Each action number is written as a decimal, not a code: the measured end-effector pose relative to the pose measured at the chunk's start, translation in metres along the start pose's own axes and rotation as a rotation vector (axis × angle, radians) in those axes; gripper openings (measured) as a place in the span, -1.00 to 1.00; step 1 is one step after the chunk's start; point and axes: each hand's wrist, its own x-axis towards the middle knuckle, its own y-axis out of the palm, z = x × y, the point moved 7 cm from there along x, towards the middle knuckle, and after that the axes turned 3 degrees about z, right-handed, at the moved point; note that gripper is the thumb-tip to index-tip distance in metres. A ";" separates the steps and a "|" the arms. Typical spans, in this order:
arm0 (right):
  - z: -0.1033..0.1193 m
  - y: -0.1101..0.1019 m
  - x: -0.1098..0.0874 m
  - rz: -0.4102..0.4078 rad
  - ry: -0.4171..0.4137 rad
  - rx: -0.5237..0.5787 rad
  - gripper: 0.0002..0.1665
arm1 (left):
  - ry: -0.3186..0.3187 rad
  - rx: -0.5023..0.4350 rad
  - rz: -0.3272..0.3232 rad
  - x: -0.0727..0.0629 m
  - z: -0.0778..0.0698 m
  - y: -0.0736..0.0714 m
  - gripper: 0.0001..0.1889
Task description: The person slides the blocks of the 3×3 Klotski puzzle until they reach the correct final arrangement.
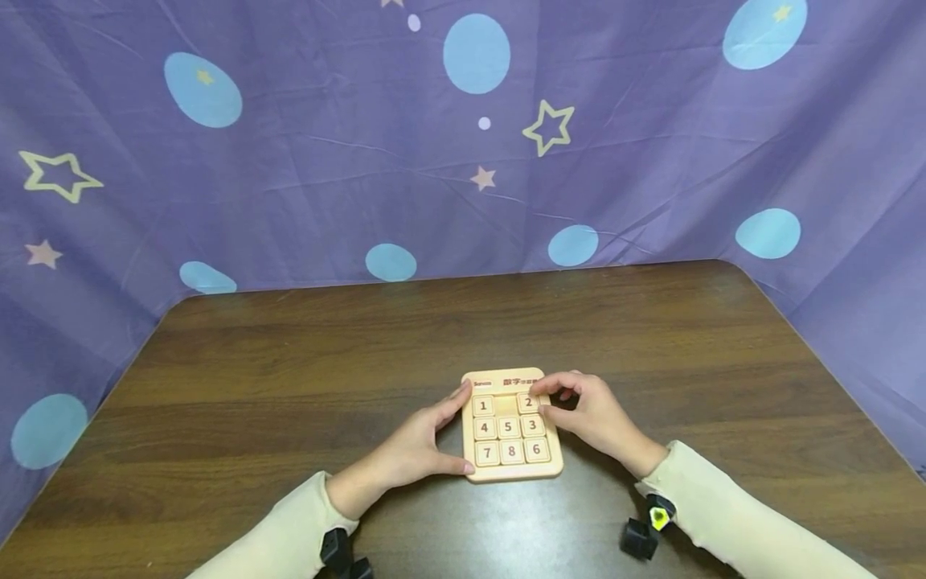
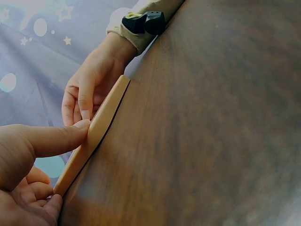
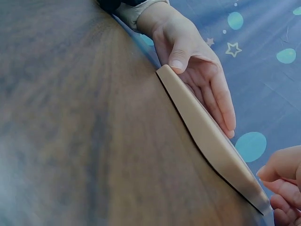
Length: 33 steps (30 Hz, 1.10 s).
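Observation:
A pale wooden sliding number puzzle (image 1: 515,474) lies flat on the table. Its top row reads 1, a gap (image 1: 506,405), then 2; below come 4, 5, 3 and 7, 8, 6. My left hand (image 1: 405,450) holds the frame's left side, thumb on the near left corner and fingertips at the upper left edge. My right hand (image 1: 596,414) reaches in from the right, with a fingertip on the 2 tile (image 1: 527,404) and the thumb beside the 3 tile (image 1: 533,425). Both wrist views show the frame's near edge (image 2: 98,129) side-on, the tiles hidden.
The brown wood-grain table (image 1: 289,362) extends around the puzzle on all sides. Behind it hangs a purple curtain (image 1: 325,161) with blue ovals and stars. Small black devices (image 1: 640,539) are strapped at both wrists, over light sleeves.

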 end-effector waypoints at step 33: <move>0.002 0.000 0.000 -0.013 0.017 -0.072 -0.70 | 0.004 0.022 -0.010 0.000 -0.001 -0.001 0.04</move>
